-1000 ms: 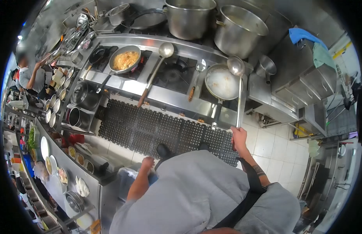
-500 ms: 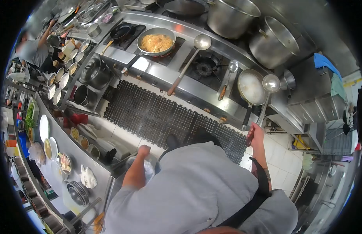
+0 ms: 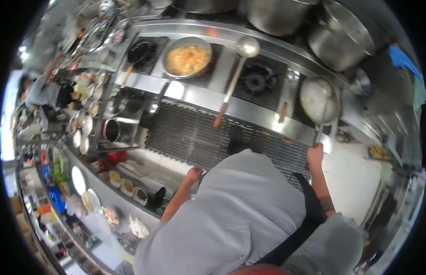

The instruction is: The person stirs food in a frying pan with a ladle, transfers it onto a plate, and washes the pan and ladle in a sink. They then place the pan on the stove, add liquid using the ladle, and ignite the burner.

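My right hand (image 3: 315, 156) is wrapped round the long handle of a ladle (image 3: 325, 112), which reaches over the right pan (image 3: 313, 97). Whitish contents fill that pan; the image is blurred, so the ladle's bowl is hard to make out. Low in front of the stove, my left hand (image 3: 193, 175) is curled closed beside my body, with nothing visible in it. An orange-yellow food (image 3: 187, 59) lies in the left pan (image 3: 165, 68) on a burner. Between the pans a large ladle (image 3: 248, 46) rests across the stove, its wooden handle sticking out over the front edge.
Large pots (image 3: 277, 18) stand behind the stove (image 3: 176, 91). A spoon with a wooden handle (image 3: 283, 112) lies left of the right pan. Black matting (image 3: 190, 133) covers the floor. At left are a counter with plates (image 3: 78, 180), several bowls and another person (image 3: 41, 91).
The view has shifted, moving the stove rightward in the picture. The ladle in my right hand has swung from the pan's right side to over the pan. My left hand stays curled.
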Tool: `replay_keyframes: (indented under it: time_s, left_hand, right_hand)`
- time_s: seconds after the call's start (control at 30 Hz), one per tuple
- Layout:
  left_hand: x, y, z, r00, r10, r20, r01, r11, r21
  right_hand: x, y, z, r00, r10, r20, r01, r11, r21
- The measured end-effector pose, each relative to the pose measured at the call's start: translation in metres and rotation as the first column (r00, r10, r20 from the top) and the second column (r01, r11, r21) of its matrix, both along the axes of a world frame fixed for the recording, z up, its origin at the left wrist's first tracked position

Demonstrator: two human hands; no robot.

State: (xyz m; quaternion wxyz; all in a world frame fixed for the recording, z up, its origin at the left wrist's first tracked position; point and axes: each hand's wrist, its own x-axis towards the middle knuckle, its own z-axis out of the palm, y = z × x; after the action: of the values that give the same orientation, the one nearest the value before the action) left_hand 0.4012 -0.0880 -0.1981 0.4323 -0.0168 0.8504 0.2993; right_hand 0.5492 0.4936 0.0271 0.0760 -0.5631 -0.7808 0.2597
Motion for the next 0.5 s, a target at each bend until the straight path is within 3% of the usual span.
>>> replay_keyframes:
  time_s: [0.03, 0.07, 0.1, 0.17, 0.2, 0.23, 0.3, 0.33, 0.43, 0.5]
  left_hand:
    - [-0.015, -0.003, 0.009, 1.0, -0.004, -0.006, 0.003, 0.999, -0.039]
    - [-0.032, -0.012, 0.012, 0.982, -0.151, -0.113, 0.15, 0.989, -0.013]
    - [-0.049, -0.006, 0.034, 0.986, 0.145, 0.085, -0.144, 0.989, -0.016]
    - [-0.088, -0.017, 0.048, 0.997, 0.071, 0.011, -0.07, 0.992, -0.103]
    - [-0.105, -0.022, 0.053, 0.989, 0.147, -0.011, -0.148, 0.986, -0.073]
    - [-0.12, -0.025, 0.058, 0.974, 0.225, -0.034, -0.226, 0.973, -0.039]
    - [-0.147, -0.027, 0.065, 0.918, 0.394, -0.046, -0.392, 0.919, 0.04]
    - [-0.157, -0.024, 0.073, 0.917, 0.398, -0.038, -0.397, 0.917, 0.033]
    - [-0.195, -0.008, 0.099, 0.874, 0.481, 0.07, -0.486, 0.866, 0.119]
    - [-0.223, -0.001, 0.11, 0.668, 0.656, 0.351, -0.741, 0.629, 0.235]
  right_hand:
    - [-0.016, -0.012, 0.011, 0.999, 0.029, 0.013, -0.028, 0.998, -0.059]
    - [-0.029, -0.021, 0.014, 0.998, 0.053, 0.034, -0.049, 0.993, -0.112]
    - [-0.039, -0.028, 0.009, 0.997, 0.071, 0.041, -0.065, 0.989, -0.132]
    - [-0.051, -0.032, -0.002, 0.997, 0.034, -0.065, -0.05, 0.965, -0.259]
    - [-0.049, -0.033, -0.022, 0.99, -0.054, -0.131, 0.002, 0.93, -0.368]
    - [-0.055, -0.036, -0.019, 0.991, -0.047, -0.122, -0.002, 0.928, -0.372]
    - [-0.068, -0.047, -0.013, 0.951, -0.262, -0.162, 0.155, 0.862, -0.482]
    - [-0.063, -0.041, -0.029, 0.932, -0.296, -0.208, 0.172, 0.869, -0.465]
    - [-0.052, -0.025, -0.044, 0.923, -0.34, -0.18, 0.206, 0.832, -0.515]
    - [-0.043, -0.002, -0.066, 0.936, -0.339, -0.096, 0.256, 0.842, -0.474]
